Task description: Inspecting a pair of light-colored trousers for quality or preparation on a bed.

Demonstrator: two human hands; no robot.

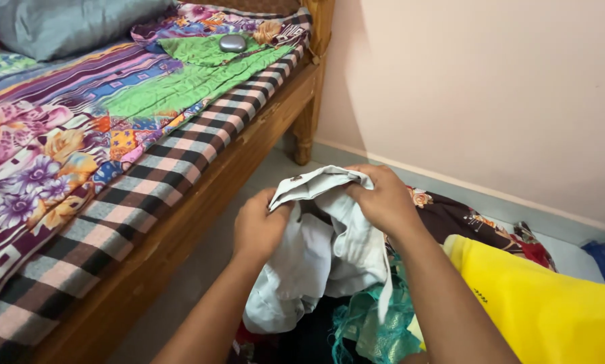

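Observation:
A pale grey-white garment (319,253) hangs bunched between my two hands above a heap of clothes. My left hand (258,228) grips its left edge with the fingers closed on the cloth. Along the folded top edge, my right hand (381,199) pinches the fabric from the right. The lower part of the garment droops onto the pile and hides what lies beneath it.
A wooden bed (215,182) with a checked and floral cover stands on the left, with a green cloth (194,74), a small grey oval object (233,43) and a grey pillow (66,23). Below lie a yellow garment (545,303), teal fabric (366,323) and dark floral cloth (471,219). A pink wall rises behind.

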